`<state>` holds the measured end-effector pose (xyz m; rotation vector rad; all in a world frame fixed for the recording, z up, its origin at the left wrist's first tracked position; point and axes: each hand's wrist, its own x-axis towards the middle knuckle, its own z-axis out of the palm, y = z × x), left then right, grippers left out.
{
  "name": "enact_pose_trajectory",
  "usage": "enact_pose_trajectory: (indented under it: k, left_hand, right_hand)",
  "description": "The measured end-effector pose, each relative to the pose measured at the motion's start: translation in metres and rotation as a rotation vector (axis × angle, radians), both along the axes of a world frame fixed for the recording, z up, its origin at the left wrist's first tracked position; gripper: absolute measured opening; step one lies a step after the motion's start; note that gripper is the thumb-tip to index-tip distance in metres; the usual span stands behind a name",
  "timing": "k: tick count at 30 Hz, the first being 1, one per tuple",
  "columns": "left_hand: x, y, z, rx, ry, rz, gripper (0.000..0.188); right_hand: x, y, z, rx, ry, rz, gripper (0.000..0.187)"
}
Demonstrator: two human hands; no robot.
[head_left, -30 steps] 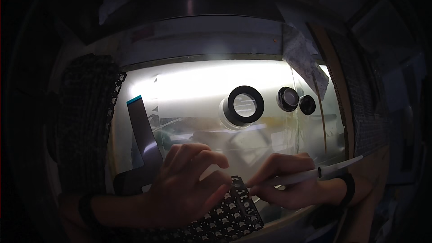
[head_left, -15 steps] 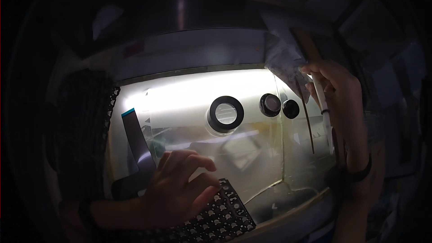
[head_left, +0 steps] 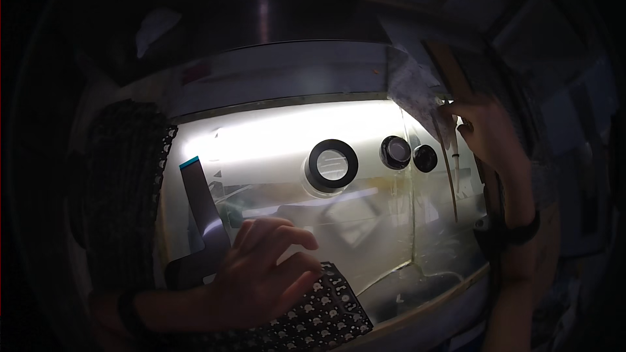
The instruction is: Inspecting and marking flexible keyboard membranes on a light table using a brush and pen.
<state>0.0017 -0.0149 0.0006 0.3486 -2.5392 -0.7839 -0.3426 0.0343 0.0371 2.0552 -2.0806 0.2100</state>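
My left hand [head_left: 257,277] lies low in the middle over a black sheet with rows of pale spots [head_left: 329,306]. Its thumb and index fingertips come together at the sheet's upper corner, while the other fingers are bent. On the right, my right hand [head_left: 486,127] is over the bright work surface, its thumb and index finger apart. By those fingertips are a thin brown stick [head_left: 450,182] and a slim white pen-like tool with a dark band [head_left: 456,146]. A crumpled whitish cloth or bag [head_left: 417,94] sits just beyond them.
The lit surface [head_left: 274,150] carries a black-rimmed round magnifier [head_left: 355,161], a small dark jar [head_left: 396,152] and a round black cap [head_left: 424,158]. A dark L-shaped strip with a blue end [head_left: 203,199] lies left. Stacked dark spotted sheets [head_left: 127,176] stand beyond it.
The white pen-like tool has left my right hand's grasp and now sits beside the brown stick. My right fingers have spread. My left hand keeps its place on the sheet.
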Motion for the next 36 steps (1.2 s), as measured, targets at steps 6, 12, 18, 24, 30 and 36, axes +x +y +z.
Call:
enact_pose_trajectory:
  k: [6, 12, 18, 24, 30, 36]
  left_hand:
    - [0.001, -0.001, 0.004, 0.020, 0.031, -0.042, 0.020]
    - [0.001, 0.004, 0.016, -0.064, 0.030, -0.038, 0.020]
    - [0.004, 0.006, 0.019, -0.187, 0.117, -0.048, 0.018]
    - [0.004, 0.009, 0.028, -0.216, 0.133, -0.055, 0.018]
    - [0.008, 0.016, 0.038, -0.198, 0.083, -0.087, 0.017]
    - [0.014, 0.017, 0.026, -0.632, 0.302, -0.185, 0.018]
  right_hand:
    - [0.095, 0.022, 0.044, -0.038, -0.128, 0.207, 0.021]
    - [0.147, 0.045, 0.027, 0.362, -0.792, 0.310, 0.016]
    - [0.156, 0.036, 0.004, 0.445, -0.967, 0.383, 0.008]
    - [0.159, 0.038, 0.000, 0.347, -1.136, 0.368, 0.016]
    - [0.157, 0.043, 0.003, 0.405, -1.299, 0.369, 0.017]
    - [0.160, 0.045, 0.002, 0.455, -1.366, 0.327, 0.020]
